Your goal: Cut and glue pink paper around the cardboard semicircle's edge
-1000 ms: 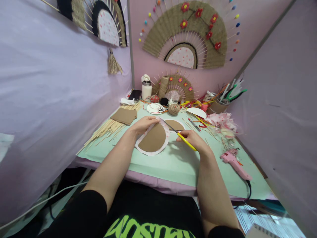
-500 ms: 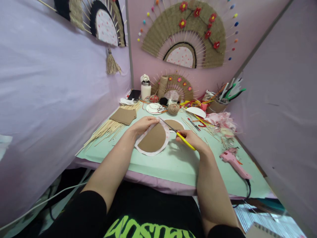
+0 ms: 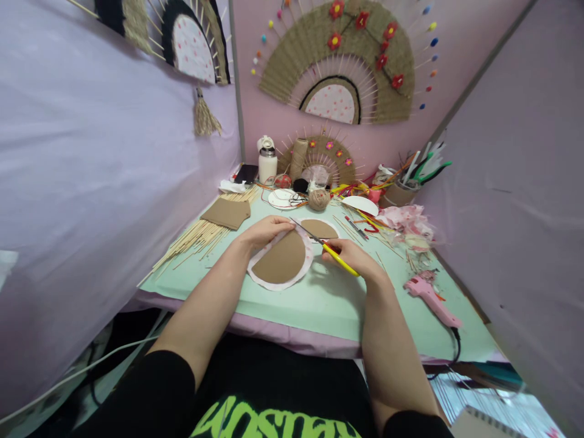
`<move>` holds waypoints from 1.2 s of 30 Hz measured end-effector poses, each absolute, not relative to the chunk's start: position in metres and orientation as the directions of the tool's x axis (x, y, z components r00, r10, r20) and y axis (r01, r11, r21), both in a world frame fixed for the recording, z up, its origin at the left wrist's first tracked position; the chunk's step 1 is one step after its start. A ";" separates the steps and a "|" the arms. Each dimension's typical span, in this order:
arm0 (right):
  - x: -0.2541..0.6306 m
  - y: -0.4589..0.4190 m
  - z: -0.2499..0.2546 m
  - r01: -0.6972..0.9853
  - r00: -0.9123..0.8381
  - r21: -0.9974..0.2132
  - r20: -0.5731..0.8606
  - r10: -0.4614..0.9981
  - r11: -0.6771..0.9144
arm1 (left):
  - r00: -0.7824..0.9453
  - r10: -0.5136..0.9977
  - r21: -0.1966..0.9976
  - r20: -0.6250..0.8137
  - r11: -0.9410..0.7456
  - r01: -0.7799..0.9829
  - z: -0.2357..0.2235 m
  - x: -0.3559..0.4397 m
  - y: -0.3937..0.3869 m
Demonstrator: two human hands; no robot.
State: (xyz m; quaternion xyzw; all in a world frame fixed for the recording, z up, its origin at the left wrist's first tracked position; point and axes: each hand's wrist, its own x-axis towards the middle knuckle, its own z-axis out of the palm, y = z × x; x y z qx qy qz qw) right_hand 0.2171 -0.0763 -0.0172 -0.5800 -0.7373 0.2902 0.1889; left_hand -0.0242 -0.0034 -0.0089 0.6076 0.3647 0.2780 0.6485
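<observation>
- Shifting slightly nearer since the earlier frame, the brown half-round piece (image 3: 283, 258) with its pale fabric border (image 3: 275, 286) is sitting at the middle of the table (image 3: 337, 316).
- The left hand (image 3: 268, 230) is pinching its far edge between the fingers.
- The right hand's (image 3: 356, 255) fingers are gripping yellow-handled scissors (image 3: 337, 258), whose blades are pointing far and left by that edge; whether they are touching it, I cannot tell.
- Just beyond, a second brown piece (image 3: 319, 229) is lying.
- Thin sticks (image 3: 189, 240) are lying left, a pink glue gun (image 3: 431, 299) right.
</observation>
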 end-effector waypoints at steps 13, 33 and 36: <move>0.219 -0.075 -0.019 0.725 -0.213 -0.681 -0.072 0.974 0.108 | 0.548 0.828 0.992 -0.120 0.080 0.096 -0.007 -0.025 -0.005; 0.220 -0.070 -0.019 0.712 -0.041 -0.701 0.023 0.999 0.046 | 0.759 0.630 0.982 -0.164 0.175 0.067 -0.010 -0.029 -0.004; 0.219 -0.071 -0.015 0.691 0.040 -0.722 0.059 0.997 0.015 | 0.762 0.617 0.979 -0.197 0.165 0.120 -0.014 -0.032 0.000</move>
